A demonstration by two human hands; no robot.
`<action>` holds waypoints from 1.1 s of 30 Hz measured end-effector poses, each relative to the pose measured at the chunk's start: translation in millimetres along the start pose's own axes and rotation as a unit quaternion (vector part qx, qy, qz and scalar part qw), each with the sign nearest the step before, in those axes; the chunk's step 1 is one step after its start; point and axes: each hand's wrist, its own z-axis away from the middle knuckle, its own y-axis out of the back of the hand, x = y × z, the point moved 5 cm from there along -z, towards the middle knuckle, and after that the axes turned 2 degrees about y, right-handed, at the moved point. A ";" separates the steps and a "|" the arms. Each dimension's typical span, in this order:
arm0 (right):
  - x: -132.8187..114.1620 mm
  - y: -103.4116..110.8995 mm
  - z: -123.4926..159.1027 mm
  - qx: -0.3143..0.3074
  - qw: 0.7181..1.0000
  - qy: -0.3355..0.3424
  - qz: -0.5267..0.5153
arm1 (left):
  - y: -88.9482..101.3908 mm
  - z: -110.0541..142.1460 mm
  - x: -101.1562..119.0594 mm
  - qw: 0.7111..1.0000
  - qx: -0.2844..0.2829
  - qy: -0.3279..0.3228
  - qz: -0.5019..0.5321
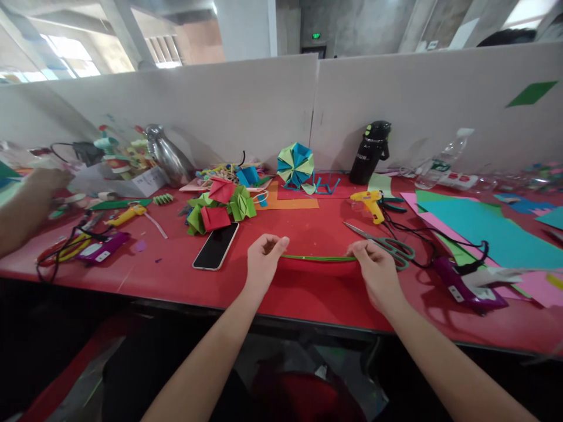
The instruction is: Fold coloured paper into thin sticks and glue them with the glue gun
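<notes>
Between my hands a thin green paper strip [317, 258] stretches level above the red tabletop. My left hand [265, 258] pinches one end of it, thumb against fingers. The other end is pinched in my right hand [375, 266]. Grey-handled scissors [396, 249] lie just behind my right hand, partly covered by it. A smartphone [216, 246] with a dark screen rests left of my left hand. Beyond the phone sits a cluster of folded red and green paper pieces [220, 208].
A yellow glue gun [369, 204] lies behind the scissors. Blue paper sheets [484, 225] spread at right. A black bottle [370, 153] and a blue-green paper ball [295, 165] stand along the partition. Another person's arm [30, 205] reaches in at left, near a steel flask [167, 155].
</notes>
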 end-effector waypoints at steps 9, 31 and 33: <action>-23.9 2.4 -12.1 -0.137 0.984 0.074 0.087 | 1.9 -4.2 10.2 0.996 0.052 -0.035 -0.068; 5.3 9.9 -10.7 -0.075 0.992 -0.015 0.103 | 1.2 -15.2 6.9 0.999 -0.023 -0.020 -0.027; 10.1 9.0 -11.4 -0.079 0.991 -0.020 0.103 | -1.4 -15.0 5.8 0.999 -0.038 -0.018 -0.018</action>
